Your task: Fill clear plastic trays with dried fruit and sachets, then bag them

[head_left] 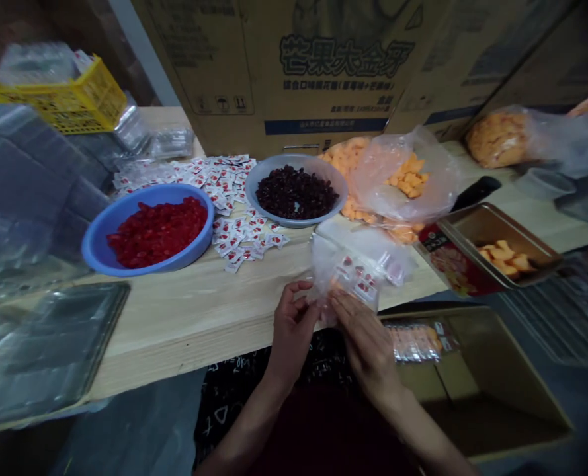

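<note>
At the table's front edge, my left hand [292, 322] pinches the near corner of a clear plastic bag [356, 271] with small red prints. From the other side my right hand [366, 334] presses its fingers together on the same bag, partly covering it. Something orange shows faintly in the bag under my right fingers. More clear bags [393, 248] lie just behind it. Beyond my left hand, small white packets with red prints [244, 238] are scattered. A bowl of dark pieces [296, 192] stands behind the bag.
A blue bowl [149, 263] with red pieces stands left. Behind are a yellow basket [95, 96] and large cartons [323, 73]. To the right are a bag of orange pieces [405, 175] and a tin [452, 261]. Below sits an open carton [502, 370] holding filled packs.
</note>
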The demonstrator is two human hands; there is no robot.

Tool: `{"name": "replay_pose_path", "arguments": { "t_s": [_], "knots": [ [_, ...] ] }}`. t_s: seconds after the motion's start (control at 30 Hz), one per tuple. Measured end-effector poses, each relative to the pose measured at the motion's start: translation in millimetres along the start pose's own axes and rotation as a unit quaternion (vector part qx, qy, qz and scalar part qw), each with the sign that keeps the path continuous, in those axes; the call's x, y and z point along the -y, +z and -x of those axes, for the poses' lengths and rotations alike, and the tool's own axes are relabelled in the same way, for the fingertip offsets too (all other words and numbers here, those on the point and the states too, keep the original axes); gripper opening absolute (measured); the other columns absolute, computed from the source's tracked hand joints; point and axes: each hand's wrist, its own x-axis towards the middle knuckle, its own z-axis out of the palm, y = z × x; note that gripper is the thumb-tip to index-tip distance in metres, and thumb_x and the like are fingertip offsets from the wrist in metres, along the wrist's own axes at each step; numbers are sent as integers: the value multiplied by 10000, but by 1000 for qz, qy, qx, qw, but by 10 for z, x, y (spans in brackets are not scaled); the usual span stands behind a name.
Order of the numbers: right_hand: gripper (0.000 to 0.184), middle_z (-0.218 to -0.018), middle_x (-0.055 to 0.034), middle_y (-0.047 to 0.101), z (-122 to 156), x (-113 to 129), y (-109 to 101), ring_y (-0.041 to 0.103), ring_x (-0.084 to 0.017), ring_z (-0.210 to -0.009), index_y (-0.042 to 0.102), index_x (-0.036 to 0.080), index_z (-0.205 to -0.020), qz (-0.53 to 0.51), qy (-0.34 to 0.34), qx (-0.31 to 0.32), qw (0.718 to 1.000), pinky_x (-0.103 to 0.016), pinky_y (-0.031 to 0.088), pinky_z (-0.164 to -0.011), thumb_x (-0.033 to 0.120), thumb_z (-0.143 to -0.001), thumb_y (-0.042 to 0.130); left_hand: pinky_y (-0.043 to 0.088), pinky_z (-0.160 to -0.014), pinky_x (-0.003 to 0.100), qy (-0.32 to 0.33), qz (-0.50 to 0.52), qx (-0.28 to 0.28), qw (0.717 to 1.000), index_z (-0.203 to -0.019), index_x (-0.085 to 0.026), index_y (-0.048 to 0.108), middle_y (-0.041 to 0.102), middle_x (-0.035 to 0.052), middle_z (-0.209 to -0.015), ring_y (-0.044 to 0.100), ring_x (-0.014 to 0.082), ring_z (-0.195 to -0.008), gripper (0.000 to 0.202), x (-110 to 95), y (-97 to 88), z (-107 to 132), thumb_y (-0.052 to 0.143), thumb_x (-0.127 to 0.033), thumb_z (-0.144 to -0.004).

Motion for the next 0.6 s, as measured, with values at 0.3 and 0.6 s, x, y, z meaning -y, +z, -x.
{"name": "replay_pose_path", "arguments": {
  "t_s": [0.3,0.6],
  "knots": [
    [241,-1122,-91,738,-158,-287,-1387,709,-288,-1036,753,212,-1125,-24,260,-358,896,-529,522,-1031,264,-893,710,467,-930,309,33,-74,-15,997,-1225,-208,522,716,60,-1030,648,168,-1006,471,-98,-236,-202,731,-341,-824],
    [322,-1039,-173,740,1491,-1061,-2429,709,-261,-897,768,172,-1031,181,375,-462,783,-474,529,-914,398,-809,707,506,-934,242,-34,-113,-138,983,-1108,-213,672,737,-2,-955,679,126,-903,508,1,-912,-206,849,-392,-667]
  ]
}}
